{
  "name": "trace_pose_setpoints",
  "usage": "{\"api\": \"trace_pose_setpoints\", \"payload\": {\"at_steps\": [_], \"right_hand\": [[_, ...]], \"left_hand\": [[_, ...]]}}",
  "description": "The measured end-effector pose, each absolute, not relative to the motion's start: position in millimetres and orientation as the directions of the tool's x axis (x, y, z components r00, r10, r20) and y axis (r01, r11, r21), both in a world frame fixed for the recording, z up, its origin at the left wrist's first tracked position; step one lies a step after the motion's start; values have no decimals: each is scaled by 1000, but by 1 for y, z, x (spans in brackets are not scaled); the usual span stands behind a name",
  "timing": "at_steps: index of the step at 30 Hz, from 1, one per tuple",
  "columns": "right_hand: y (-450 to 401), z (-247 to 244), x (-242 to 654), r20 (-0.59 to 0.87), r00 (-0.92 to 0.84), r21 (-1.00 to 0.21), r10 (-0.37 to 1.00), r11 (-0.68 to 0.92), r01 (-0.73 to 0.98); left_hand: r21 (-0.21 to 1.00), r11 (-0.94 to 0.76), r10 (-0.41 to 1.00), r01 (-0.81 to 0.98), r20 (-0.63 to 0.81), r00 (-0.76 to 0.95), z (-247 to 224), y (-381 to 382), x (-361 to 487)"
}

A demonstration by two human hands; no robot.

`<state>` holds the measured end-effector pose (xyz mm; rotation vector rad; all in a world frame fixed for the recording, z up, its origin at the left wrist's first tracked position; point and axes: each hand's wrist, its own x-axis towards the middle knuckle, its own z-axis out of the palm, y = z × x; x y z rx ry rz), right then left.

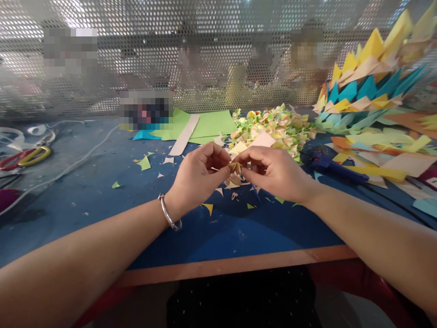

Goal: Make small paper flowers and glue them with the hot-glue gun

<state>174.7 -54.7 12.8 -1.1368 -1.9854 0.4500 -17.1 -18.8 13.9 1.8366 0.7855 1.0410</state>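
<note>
Between the fingertips of both hands is a small folded piece of yellow paper, pinched from either side above the blue table. My left hand, with a silver bangle at its wrist, grips the left side of the piece with thumb and fingers. My right hand pinches its right side. Fingers partly cover the paper, so its full shape is hidden. Just behind the hands lies a heap of small folded paper pieces in cream, green and pink. Cut paper scraps are scattered beneath and around the hands.
Green paper sheets and a pale paper strip lie behind. A blue glue gun rests at right near coloured strips and layered, pointed paperwork. Scissors and a white cord are at left. A perforated metal screen stands behind.
</note>
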Motion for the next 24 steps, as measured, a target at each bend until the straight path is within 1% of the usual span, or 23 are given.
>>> {"api": "trace_pose_setpoints", "payload": {"at_steps": [3,5,9,16,18,20,24], "right_hand": [[-55,14,174,461,-280,-628,842,533,568],[-56,15,173,463,-287,-632,839,539,556],[-55,15,172,485,-313,-611,817,572,546],[-54,14,173,547,-344,-520,764,631,576],[-54,14,174,561,-357,-493,747,648,581],[-54,15,174,572,-364,-477,735,659,582],[-54,14,175,570,-372,-474,733,663,580]], "left_hand": [[834,-530,787,153,417,454,14,-20,-18],[806,-565,772,176,440,459,14,-21,-18],[783,-587,761,204,448,469,14,-20,-17],[734,-637,734,234,485,476,16,-21,-16],[745,-623,742,237,467,482,16,-21,-16],[780,-585,759,220,432,488,15,-20,-16],[836,-519,777,178,375,505,14,-17,-16]]}}
